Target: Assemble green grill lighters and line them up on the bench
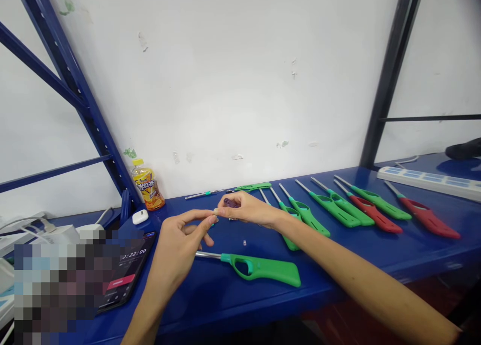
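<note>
My left hand [184,240] is closed in a pinch, its thumb and index fingertips meeting those of my right hand [244,209] above the table. Whatever sits between the fingertips is too small to make out. A dark purple, see-through piece [231,203] shows inside the curled fingers of my right hand; most of it is hidden. Below the hands lies a green long-necked lighter [276,271], its metal tube pointing left under my left hand. A tiny pale metal piece [244,243] rests on the blue table [210,305] between that lighter and my hands.
Several green lighters [334,210] and red lighters [432,217] lie in a row at right. Behind my hands are a green casing [252,187] and a loose metal tube [198,196]. A drink bottle [148,187], white case [140,217], phone [128,270] and power strip [432,183] flank them.
</note>
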### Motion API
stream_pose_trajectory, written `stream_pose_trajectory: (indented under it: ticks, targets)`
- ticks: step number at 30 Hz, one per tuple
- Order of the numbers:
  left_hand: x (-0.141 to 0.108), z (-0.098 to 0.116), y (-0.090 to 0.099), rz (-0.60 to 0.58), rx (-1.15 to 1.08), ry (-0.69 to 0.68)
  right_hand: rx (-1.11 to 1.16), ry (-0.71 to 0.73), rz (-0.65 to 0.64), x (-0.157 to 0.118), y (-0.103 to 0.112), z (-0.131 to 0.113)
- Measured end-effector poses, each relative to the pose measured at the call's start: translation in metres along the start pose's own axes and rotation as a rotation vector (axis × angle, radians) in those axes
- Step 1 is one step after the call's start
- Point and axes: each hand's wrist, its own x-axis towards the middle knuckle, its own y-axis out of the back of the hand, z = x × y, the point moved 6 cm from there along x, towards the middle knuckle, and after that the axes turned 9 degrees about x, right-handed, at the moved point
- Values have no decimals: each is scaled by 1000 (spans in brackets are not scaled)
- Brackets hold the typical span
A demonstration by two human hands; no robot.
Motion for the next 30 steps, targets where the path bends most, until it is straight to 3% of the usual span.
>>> stream_pose_trajectory:
  ticks: [8,21,30]
  targets:
    - [0,-3,-6,-31,207,-29,-8,-13,1,1,0,3]
    - [-2,-2,-3,37,185,-59,29,-39,-10,-2,-1,-1]
    - [-7,12,-1,110,257,-170,91,-76,-22,-3,-1,2]
